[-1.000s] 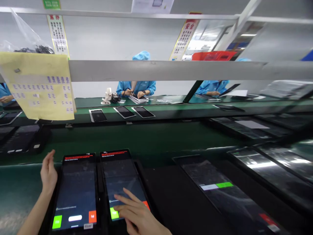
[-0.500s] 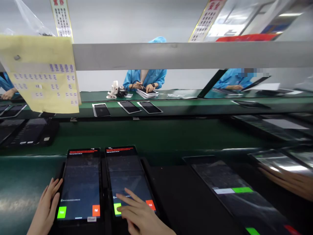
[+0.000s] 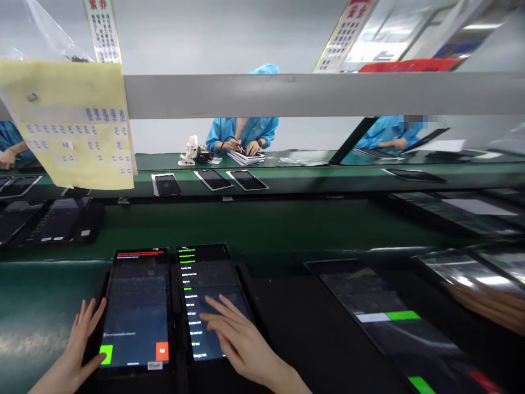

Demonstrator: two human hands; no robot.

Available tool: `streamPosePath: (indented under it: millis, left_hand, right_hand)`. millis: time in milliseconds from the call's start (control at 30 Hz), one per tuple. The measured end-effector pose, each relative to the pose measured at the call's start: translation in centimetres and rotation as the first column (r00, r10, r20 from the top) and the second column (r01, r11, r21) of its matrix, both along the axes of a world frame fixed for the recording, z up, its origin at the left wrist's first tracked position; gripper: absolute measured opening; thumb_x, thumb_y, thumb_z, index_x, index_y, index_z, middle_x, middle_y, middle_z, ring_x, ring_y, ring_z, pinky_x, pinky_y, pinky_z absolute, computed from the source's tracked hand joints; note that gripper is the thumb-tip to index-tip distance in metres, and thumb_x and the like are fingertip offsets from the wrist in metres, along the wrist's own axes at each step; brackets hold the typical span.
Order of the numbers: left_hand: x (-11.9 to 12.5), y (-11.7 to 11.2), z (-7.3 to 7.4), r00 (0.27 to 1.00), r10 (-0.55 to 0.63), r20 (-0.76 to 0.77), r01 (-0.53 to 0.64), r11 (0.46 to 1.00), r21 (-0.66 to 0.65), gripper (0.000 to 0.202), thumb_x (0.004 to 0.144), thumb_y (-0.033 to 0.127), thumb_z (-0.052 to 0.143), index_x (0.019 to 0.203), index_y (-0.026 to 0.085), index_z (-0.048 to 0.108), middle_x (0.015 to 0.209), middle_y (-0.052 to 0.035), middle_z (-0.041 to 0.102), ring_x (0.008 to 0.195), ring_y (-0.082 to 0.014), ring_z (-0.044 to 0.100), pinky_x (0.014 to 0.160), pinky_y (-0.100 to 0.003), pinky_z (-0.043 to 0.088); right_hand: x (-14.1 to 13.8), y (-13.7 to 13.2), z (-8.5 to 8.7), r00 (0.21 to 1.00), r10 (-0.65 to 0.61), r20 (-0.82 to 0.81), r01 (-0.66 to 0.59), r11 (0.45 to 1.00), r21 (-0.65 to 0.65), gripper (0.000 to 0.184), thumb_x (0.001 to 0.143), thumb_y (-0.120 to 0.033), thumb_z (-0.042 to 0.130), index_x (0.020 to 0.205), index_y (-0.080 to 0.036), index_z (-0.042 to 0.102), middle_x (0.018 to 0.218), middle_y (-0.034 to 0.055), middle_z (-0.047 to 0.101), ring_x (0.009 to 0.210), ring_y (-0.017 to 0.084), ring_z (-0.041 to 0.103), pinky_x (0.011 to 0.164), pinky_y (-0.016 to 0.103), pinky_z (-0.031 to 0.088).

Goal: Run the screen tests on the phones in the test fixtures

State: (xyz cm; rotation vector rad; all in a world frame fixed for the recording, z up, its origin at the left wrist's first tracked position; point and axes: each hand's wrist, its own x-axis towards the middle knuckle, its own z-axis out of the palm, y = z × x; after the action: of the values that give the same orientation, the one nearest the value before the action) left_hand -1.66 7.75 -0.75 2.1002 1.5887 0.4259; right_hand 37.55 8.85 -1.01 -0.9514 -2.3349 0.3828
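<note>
Midway through screen checks: right hand [image 3: 241, 342] open, fingers spread over right black glass tablet [image 3: 211, 301] listing green text; left hand [image 3: 84, 350] open, thumb touching green button on left black tablet [image 3: 137, 309]; probably next, another light tap

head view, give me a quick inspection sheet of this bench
surface: green belt with a black mat in front.
job's things: left tablet shows green and red buttons; right tablet shows a list of text.
clutter: more tablets to the right; yellow sheet hangs from the rail.
grips: left hand at the left tablet's edge, thumb by the green button; right hand flat over the right tablet.
cables: nothing seen.
surroundings: workers in blue coats across the belt.
</note>
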Motion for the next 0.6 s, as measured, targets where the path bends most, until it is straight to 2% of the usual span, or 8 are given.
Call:
streamPosePath:
  millis: [100, 200, 300, 467, 533, 600]
  left_hand:
    - [0.1, -0.1, -0.1, 1.0, 0.003, 0.006, -0.003, 1.0, -0.02, 0.076, 0.093, 0.048, 0.034, 0.145, 0.032, -0.02, 0.155, -0.0066, 0.018, 0.141, -0.029, 0.0, 0.107, -0.062, 0.019]
    - [0.2, -0.2, -0.6, 0.998, 0.058, 0.003, -0.058, 0.998, 0.003, 0.066, 0.095, 0.048, 0.03, 0.147, 0.036, -0.009, 0.156, -0.0026, 0.016, 0.142, -0.0283, -0.003, 0.108, -0.062, 0.017]
    - [0.4, 0.4, -1.0, 0.994, 0.112, -0.01, -0.112, 0.993, 0.044, 0.058, 0.096, 0.047, 0.026, 0.148, 0.038, 0.001, 0.157, 0.0003, 0.014, 0.142, -0.0275, -0.005, 0.111, -0.061, 0.013]
    - [1.3, 3.2, -0.5, 0.991, 0.137, -0.004, -0.136, 0.989, 0.048, 0.054, 0.097, 0.046, 0.022, 0.148, 0.029, 0.013, 0.155, -0.0042, 0.021, 0.143, -0.027, -0.004, 0.114, -0.058, 0.007]
    - [1.7, 4.5, 0.0, 0.988, 0.15, 0.046, -0.151, 0.988, 0.03, 0.056, 0.097, 0.046, 0.024, 0.148, 0.025, 0.012, 0.153, -0.0066, 0.026, 0.143, -0.0263, -0.004, 0.114, -0.057, 0.004]
    - [1.9, 5.4, 0.2, 0.979, 0.175, 0.109, -0.176, 0.984, 0.0, 0.058, 0.096, 0.046, 0.025, 0.147, 0.023, 0.009, 0.151, -0.008, 0.03, 0.143, -0.0244, -0.003, 0.114, -0.056, 0.002]
  right_hand:
    - [-0.1, 1.4, 0.5, 0.996, -0.081, 0.027, 0.082, 0.996, -0.021, 0.026, 0.09, -0.007, 0.034, 0.106, -0.02, 0.05, 0.124, 0.0091, 0.06, 0.134, 0.025, 0.035, 0.111, 0.054, 0.031]
    - [-0.4, 3.0, 0.7, 0.989, -0.139, 0.042, 0.14, 0.99, -0.013, 0.023, 0.092, -0.009, 0.033, 0.103, -0.021, 0.049, 0.128, 0.0074, 0.058, 0.136, 0.025, 0.031, 0.111, 0.058, 0.029]
    - [-0.8, 4.3, 0.4, 0.989, -0.143, 0.049, 0.143, 0.99, 0.008, 0.022, 0.092, -0.009, 0.032, 0.101, -0.022, 0.048, 0.128, 0.0049, 0.057, 0.137, 0.024, 0.03, 0.112, 0.057, 0.027]
    - [-0.7, 5.1, -0.7, 0.986, -0.163, 0.028, 0.163, 0.987, 0.014, 0.022, 0.092, -0.012, 0.032, 0.1, -0.022, 0.05, 0.121, 0.0055, 0.062, 0.134, 0.025, 0.036, 0.111, 0.059, 0.029]
    - [0.0, 5.2, -1.2, 0.983, -0.18, -0.039, 0.181, 0.983, 0.026, 0.02, 0.093, -0.015, 0.034, 0.103, -0.023, 0.05, 0.12, 0.0051, 0.062, 0.132, 0.024, 0.039, 0.111, 0.059, 0.028]
    - [1.0, 5.2, -1.8, 0.957, -0.254, -0.141, 0.258, 0.966, 0.014, 0.02, 0.095, -0.022, 0.034, 0.104, -0.024, 0.052, 0.118, 0.0045, 0.063, 0.128, 0.024, 0.044, 0.111, 0.057, 0.028]
